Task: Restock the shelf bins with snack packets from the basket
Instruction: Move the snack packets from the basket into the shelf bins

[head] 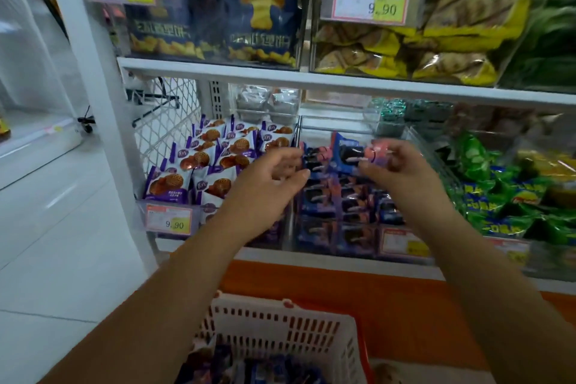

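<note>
Over the middle bin [336, 126], your left hand [271, 174] and right hand [397, 167] each pinch blue packets [347, 151], likely light, crinkly and slippery, so grip sealed edges.

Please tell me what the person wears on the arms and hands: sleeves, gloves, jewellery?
Nothing worn shows. The left hand and the right hand are bare, with no gloves, rings or watch. The left forearm and the right forearm are bare as far as the frame shows; no sleeve is in view.
</note>
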Demonstrator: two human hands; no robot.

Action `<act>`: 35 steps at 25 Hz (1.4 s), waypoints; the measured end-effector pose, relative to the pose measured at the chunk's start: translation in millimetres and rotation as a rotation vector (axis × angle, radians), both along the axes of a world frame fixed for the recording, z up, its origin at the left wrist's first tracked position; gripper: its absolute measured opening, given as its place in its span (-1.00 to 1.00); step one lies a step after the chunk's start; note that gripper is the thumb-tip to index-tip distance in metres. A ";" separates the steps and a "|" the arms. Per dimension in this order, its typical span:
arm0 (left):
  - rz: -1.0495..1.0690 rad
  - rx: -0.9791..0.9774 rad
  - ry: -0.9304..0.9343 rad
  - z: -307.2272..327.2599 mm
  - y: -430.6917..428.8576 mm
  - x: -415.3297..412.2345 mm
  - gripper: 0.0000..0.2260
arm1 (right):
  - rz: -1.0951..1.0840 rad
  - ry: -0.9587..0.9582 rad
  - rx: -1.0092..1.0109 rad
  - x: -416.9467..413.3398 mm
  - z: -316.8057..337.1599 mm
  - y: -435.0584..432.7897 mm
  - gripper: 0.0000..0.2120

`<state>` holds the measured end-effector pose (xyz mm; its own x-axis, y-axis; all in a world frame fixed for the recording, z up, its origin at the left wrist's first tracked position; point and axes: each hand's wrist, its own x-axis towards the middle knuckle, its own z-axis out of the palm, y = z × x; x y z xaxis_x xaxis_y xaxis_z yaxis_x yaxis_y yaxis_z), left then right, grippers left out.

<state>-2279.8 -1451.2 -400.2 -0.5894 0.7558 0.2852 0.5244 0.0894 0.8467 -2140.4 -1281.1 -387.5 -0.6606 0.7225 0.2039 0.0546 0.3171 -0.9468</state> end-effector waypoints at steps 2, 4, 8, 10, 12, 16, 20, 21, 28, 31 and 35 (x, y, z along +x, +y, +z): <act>0.076 -0.158 0.486 -5.6 22.2 -19.8 -0.55 | -0.145 -0.048 0.049 -21.9 3.7 48.2 -0.80; 0.100 -0.293 0.725 -23.9 38.2 -36.6 -0.47 | -0.231 -0.145 0.102 -44.5 -3.3 88.2 -0.80; 0.139 -0.255 0.726 -47.8 46.2 -46.2 -0.41 | -0.236 -0.465 0.192 -80.7 -20.4 124.5 -0.72; 0.140 -0.251 0.726 -51.1 46.4 -47.9 -0.41 | -0.212 -0.541 0.164 -93.6 -26.4 134.5 -0.76; 0.136 -0.253 0.727 -50.5 47.7 -49.3 -0.42 | -0.159 -0.637 0.181 -102.8 -34.5 139.3 -0.72; 0.140 -0.258 0.717 -49.8 47.9 -48.3 -0.42 | -0.140 -0.678 0.185 -109.1 -47.7 135.2 -0.67; 0.116 -0.253 0.682 -49.6 48.8 -48.8 -0.41 | -0.175 -0.634 0.120 -100.4 -44.7 131.1 -0.46; 0.104 -0.256 0.662 -48.2 48.8 -48.7 -0.41 | -0.194 -0.606 0.094 -95.3 -40.4 127.6 -0.36; 0.191 0.038 0.629 -57.6 -20.5 -2.8 -0.57 | -0.025 0.113 0.567 -30.2 -20.7 -6.9 -0.80; 0.180 -0.111 0.570 -136.0 -74.9 22.5 -0.63 | 0.416 -0.167 0.727 -6.7 -84.9 -82.2 -0.86; -0.024 -0.754 0.180 -244.0 -134.7 41.7 -0.61 | 0.719 -1.025 0.568 5.9 -237.7 -113.0 -0.81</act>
<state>-2238.1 -1585.9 -644.2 -0.5636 0.7958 -0.2217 0.6571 0.5945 0.4635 -2134.5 -1394.0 -625.1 -0.8829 0.1427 -0.4473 0.3047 0.8990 -0.3147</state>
